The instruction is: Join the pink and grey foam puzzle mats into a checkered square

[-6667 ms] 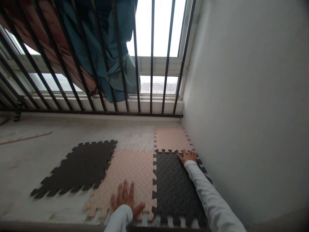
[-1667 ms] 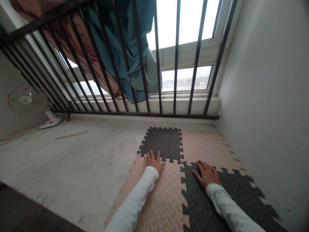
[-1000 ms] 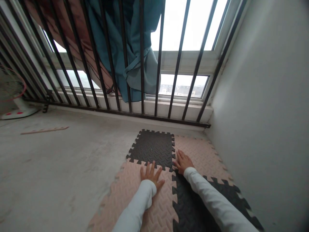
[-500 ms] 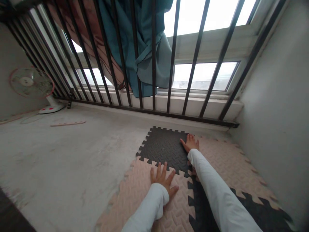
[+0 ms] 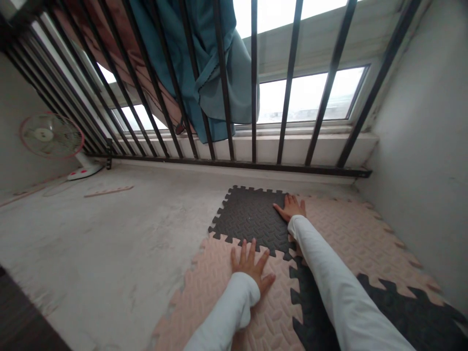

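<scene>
Fingers of your left hand and your right hand lie flat and spread, holding nothing. The left rests on a pink foam tile just below a black foam tile; the right presses that black tile's right edge.

Black foam mat: cut off by the bottom edge.
Pink foam mat: partly hidden by the right arm.
Dark thing: cut off in the corner, can't tell what.
</scene>
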Motion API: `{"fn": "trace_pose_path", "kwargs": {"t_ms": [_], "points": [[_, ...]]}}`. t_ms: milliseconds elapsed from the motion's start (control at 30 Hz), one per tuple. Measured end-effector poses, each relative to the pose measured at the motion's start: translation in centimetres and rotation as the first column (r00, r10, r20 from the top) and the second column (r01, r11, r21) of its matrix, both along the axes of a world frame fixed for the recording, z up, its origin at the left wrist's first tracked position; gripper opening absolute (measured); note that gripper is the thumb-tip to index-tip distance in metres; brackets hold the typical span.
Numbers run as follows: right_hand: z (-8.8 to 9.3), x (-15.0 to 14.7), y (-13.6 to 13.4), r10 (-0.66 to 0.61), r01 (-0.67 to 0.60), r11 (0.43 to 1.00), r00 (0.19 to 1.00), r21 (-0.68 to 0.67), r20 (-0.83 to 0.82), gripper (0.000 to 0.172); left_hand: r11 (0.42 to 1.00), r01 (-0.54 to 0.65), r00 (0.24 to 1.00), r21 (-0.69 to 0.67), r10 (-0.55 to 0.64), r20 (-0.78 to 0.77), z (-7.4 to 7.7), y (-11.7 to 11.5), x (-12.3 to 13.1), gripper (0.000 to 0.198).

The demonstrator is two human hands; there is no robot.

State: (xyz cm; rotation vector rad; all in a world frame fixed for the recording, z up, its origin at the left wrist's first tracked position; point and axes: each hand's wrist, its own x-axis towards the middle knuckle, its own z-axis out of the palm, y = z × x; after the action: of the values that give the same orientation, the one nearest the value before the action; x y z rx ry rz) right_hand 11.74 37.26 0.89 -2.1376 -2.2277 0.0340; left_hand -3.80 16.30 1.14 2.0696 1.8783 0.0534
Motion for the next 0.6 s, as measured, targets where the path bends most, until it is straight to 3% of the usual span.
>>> {"fn": "trace_pose_path", "kwargs": {"t_ms": [600], "points": [[-0.33,-0.32,0.22,-0.036,0.036,0.999,0.999,0.011,0.017,0.079,0.999,-0.015,0.998,0.035,0.013,0.058,-0.5,-0.21,0.12,0.061]]}}
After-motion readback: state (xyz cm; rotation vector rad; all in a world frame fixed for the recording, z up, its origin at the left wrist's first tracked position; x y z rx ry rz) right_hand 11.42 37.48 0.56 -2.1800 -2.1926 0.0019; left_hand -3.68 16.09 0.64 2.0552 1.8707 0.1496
